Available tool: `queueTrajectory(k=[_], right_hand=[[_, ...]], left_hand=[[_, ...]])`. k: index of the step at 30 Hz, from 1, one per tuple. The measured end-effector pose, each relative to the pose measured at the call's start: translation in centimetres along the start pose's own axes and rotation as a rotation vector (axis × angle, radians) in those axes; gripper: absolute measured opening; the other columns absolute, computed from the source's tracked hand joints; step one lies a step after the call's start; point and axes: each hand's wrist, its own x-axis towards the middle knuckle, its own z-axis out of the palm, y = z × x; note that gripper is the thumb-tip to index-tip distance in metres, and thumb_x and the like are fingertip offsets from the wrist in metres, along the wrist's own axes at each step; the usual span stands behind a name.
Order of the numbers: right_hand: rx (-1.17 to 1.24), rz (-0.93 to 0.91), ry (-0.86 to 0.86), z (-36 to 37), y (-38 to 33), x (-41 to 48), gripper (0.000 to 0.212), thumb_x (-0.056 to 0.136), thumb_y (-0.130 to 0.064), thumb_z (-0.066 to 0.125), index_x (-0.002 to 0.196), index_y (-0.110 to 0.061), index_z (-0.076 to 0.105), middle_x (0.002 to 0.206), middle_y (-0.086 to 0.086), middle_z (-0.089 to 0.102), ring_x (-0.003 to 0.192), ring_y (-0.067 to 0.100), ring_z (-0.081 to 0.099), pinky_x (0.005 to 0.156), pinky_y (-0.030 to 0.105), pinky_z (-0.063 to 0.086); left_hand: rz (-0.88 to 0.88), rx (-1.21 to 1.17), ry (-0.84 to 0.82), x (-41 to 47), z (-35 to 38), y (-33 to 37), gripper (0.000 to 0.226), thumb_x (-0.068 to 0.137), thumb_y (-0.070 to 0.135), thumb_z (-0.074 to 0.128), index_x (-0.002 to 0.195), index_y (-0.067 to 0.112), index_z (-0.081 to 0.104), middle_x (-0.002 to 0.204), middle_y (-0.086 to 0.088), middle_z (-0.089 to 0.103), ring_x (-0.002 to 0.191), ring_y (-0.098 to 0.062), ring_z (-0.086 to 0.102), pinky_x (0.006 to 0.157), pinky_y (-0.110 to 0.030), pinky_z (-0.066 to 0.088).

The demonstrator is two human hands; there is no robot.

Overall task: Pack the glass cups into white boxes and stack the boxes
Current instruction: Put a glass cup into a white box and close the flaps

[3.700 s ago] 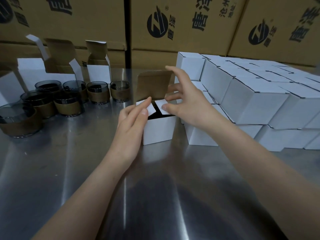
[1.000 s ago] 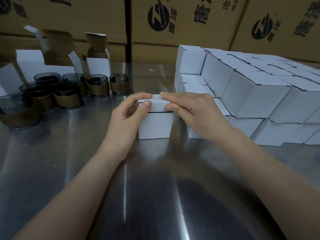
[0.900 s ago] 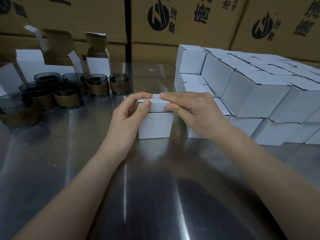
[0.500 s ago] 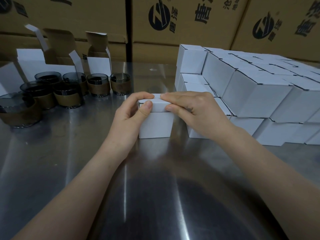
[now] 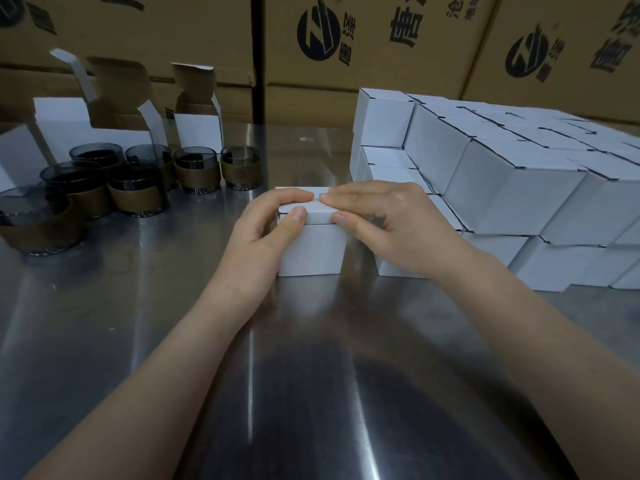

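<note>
A small white box (image 5: 313,249) stands closed on the steel table (image 5: 138,323) in front of me. My left hand (image 5: 258,233) grips its left top edge, thumb on the front and fingers over the lid. My right hand (image 5: 384,220) grips the right top edge the same way, and the fingertips of both hands meet on the lid. Several dark glass cups (image 5: 197,169) with brown sleeves stand in a cluster at the left. A stack of closed white boxes (image 5: 502,188) lies two layers high at the right, touching my right hand's side.
Open white boxes (image 5: 199,131) with raised flaps stand behind the cups at the back left. Large brown cartons (image 5: 363,39) with black print form a wall behind the table. Bare steel stretches between me and the box.
The box's brown lid flap, upright 3.7 s ago, is folded down and the box is closed. Over the last second both hands have stayed on the lid with almost no movement.
</note>
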Motion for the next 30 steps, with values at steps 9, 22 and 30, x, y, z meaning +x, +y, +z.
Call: queueTrajectory(k=[9, 22, 30], right_hand=[[-0.034, 0.114, -0.214, -1.0, 0.0, -0.1, 0.040, 0.093, -0.031, 0.058, 0.132, -0.027, 0.059, 0.140, -0.007, 0.055, 0.129, 0.011, 0.050, 0.108, 0.036, 0.040], [-0.108, 0.159, -0.502, -2.6, -0.8, 0.3, 0.057, 0.095, -0.041, 0.053, 0.148, -0.033, 0.036, 0.158, -0.015, 0.025, 0.143, 0.005, 0.023, 0.113, 0.017, 0.017], [0.073, 0.233, -0.460, -2.5, -0.6, 0.5, 0.038, 0.100, -0.032, 0.046, 0.137, -0.034, 0.052, 0.152, -0.011, 0.036, 0.137, 0.008, 0.034, 0.112, 0.023, 0.027]], left_hand=[[-0.068, -0.045, 0.002, 0.0, 0.3, 0.3, 0.027, 0.084, 0.032, 0.053, 0.106, 0.025, 0.067, 0.119, -0.011, 0.059, 0.115, -0.034, 0.054, 0.103, -0.048, 0.041], [-0.148, -0.048, 0.001, 0.3, 0.4, 0.2, 0.027, 0.077, 0.030, 0.052, 0.100, 0.027, 0.066, 0.130, -0.005, 0.053, 0.120, -0.023, 0.054, 0.105, -0.047, 0.041], [-0.172, -0.088, 0.014, 0.5, 0.5, 0.0, 0.024, 0.075, 0.030, 0.052, 0.094, 0.031, 0.067, 0.130, -0.008, 0.055, 0.121, -0.028, 0.053, 0.106, -0.048, 0.039]])
